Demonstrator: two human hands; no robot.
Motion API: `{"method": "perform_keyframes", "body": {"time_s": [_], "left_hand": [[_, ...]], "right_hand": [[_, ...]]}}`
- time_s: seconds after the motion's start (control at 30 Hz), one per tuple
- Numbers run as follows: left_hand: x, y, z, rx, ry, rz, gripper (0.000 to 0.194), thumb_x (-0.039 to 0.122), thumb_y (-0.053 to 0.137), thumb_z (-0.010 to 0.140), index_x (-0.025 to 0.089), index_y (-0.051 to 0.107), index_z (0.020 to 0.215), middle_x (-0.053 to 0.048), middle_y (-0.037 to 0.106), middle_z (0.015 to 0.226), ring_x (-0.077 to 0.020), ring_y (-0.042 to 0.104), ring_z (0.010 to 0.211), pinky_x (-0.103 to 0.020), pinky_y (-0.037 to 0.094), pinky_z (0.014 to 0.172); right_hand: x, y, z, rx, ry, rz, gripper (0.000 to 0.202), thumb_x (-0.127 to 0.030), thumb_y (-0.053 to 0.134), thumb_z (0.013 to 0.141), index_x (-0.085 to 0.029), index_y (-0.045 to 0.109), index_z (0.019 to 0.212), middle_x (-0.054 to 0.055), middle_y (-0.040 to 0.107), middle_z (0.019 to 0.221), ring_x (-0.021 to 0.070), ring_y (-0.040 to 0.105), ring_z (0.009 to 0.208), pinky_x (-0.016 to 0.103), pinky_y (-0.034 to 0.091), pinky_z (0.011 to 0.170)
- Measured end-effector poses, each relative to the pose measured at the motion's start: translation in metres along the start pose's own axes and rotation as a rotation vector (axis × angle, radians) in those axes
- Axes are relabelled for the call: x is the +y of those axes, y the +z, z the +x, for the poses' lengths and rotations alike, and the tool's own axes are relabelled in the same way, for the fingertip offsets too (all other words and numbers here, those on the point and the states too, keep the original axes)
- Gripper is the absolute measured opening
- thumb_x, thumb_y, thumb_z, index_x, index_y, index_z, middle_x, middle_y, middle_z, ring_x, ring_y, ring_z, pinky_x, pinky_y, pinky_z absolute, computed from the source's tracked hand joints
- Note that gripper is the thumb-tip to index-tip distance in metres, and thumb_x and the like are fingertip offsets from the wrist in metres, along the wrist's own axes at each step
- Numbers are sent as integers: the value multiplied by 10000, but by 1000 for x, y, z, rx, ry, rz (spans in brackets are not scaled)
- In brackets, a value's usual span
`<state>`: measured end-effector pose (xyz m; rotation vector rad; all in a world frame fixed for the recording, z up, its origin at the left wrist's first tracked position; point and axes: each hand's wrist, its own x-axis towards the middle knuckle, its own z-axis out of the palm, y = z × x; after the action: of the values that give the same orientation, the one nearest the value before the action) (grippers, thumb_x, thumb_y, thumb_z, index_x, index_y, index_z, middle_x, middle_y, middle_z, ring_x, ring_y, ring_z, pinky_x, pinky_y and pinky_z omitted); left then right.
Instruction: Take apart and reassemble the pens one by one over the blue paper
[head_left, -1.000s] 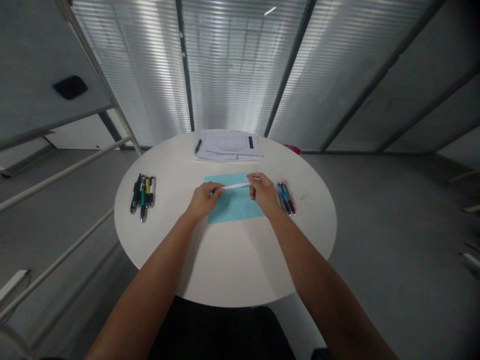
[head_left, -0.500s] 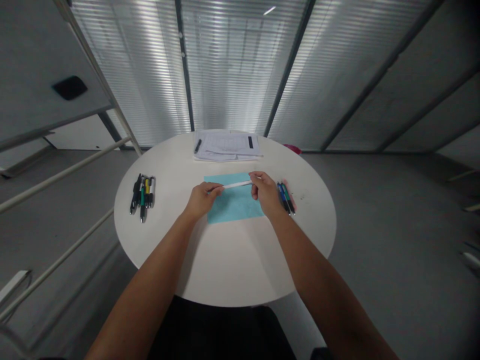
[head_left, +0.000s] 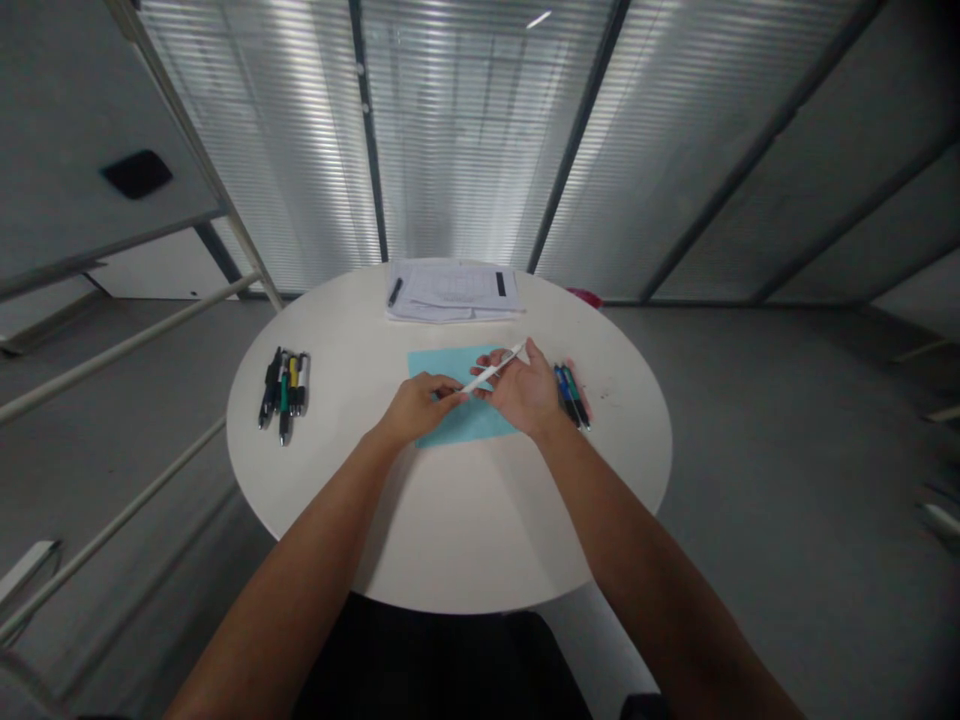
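1. Because it carries everything in reach, the round white tabletop (head_left: 465, 540) fills the middle of the view.
2. Paper stack (head_left: 450, 293): at the far edge, presumably out of the working area.
3. Blue sheet (head_left: 472, 422): flat beneath both hands, centred probably for easy reach.
4. Right grip (head_left: 529, 392): palm up, fingers spread, apparently to steady the strip; firm contact cannot be told.
5. Left grip (head_left: 416, 408): pinching the strip's near end, leaving most of its length exposed.
6. Left pens (head_left: 284, 395), bunched, and right pens (head_left: 574, 392), side by side: seemingly set aside.
7. White strip (head_left: 491, 371): above the blue sheet, slanting towards the right thumb.
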<state>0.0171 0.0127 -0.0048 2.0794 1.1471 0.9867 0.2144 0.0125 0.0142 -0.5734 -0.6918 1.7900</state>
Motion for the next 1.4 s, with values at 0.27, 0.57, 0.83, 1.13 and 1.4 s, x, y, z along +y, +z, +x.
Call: {"method": "perform_keyframes", "body": {"time_s": [0.27,0.57,0.83,1.13,1.4], "left_hand": [[-12,-10,2,-28,24,267,380,395,411,905,180,716,835,-53,692,802,-169,608,742,-278,445,723],[-19,-7,3,-89,-11,296,290,307,463,850,203,732,877,-85,695,875,-210,611,847,-332,457,821],[-20,-6,3,-90,-4,299,291,300,471,850,207,741,900,-80,700,895,-214,624,864,-335,467,835],[-21,-6,4,-82,-6,280,286,293,477,841,211,743,911,-87,699,907,-220,622,862,-351,464,842],[-20,-6,4,-93,-21,284,283,286,483,831,215,744,911,-76,708,925,-206,621,881,-331,466,865]], "right_hand": [[-20,-4,-10,71,-230,60,423,-593,396,825,-236,368,599,-18,405,555,154,449,555,357,481,673],[-20,3,-12,184,-334,-263,462,-606,335,821,-239,305,542,-27,273,516,138,300,484,306,392,499],[-20,3,-5,241,-366,-253,391,-565,570,798,-230,447,640,-44,370,547,96,328,442,238,335,431],[-4,-3,5,337,-237,-573,640,-791,382,768,-198,609,683,-32,396,409,135,494,415,269,429,465],[2,-6,0,343,-450,-1002,419,-604,576,791,-227,504,622,-60,389,428,99,360,405,234,271,425]]}}
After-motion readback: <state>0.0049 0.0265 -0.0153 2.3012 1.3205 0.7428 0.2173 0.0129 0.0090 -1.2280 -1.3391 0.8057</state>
